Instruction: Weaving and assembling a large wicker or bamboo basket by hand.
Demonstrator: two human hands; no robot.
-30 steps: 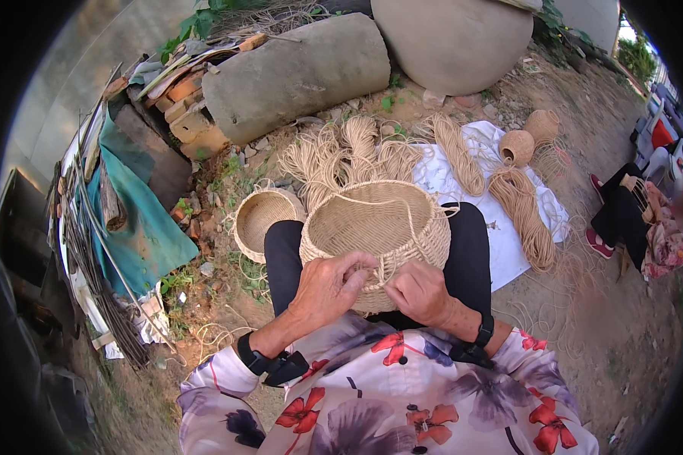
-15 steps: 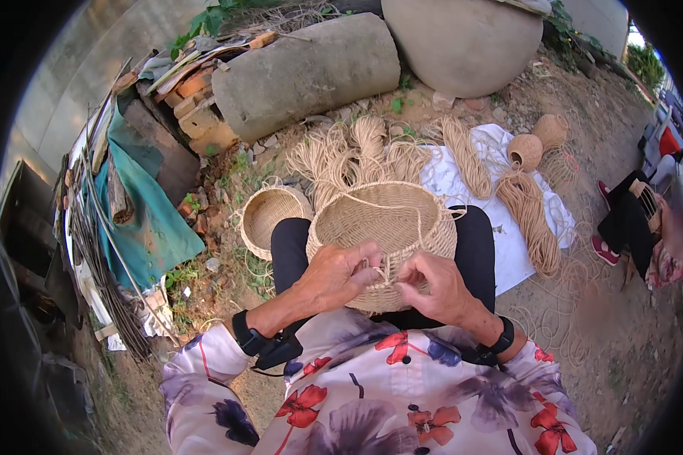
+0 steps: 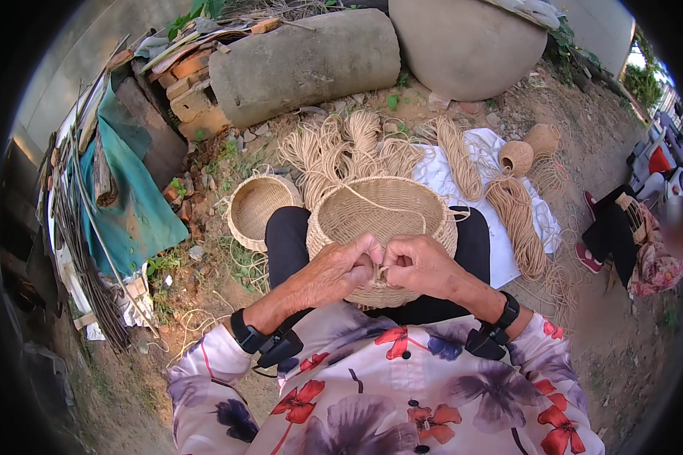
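A round woven basket (image 3: pixel 379 212) of tan cord rests between my knees, its opening facing up and away. Both hands meet at its near rim. My left hand (image 3: pixel 349 267) is closed in a pinch on the cord at the rim. Close beside it, my right hand (image 3: pixel 416 264) also pinches, fingertips pressed together on a cord (image 3: pixel 378 274) that shows only in a short piece between the hands. One loose strand (image 3: pixel 387 203) crosses the basket's opening, with a knotted end at its right rim.
A smaller woven basket (image 3: pixel 259 205) stands left of my knee. Cord bundles (image 3: pixel 364 144) lie ahead, one long hank (image 3: pixel 514 220) on a white cloth (image 3: pixel 501 262). Two small round woven pots (image 3: pixel 516 157) sit to the right. Beyond are a concrete cylinder (image 3: pixel 303 68) and another seated person (image 3: pixel 641 235).
My right hand has moved left and slightly up, up against my left hand at the rim. The whole view has shifted slightly.
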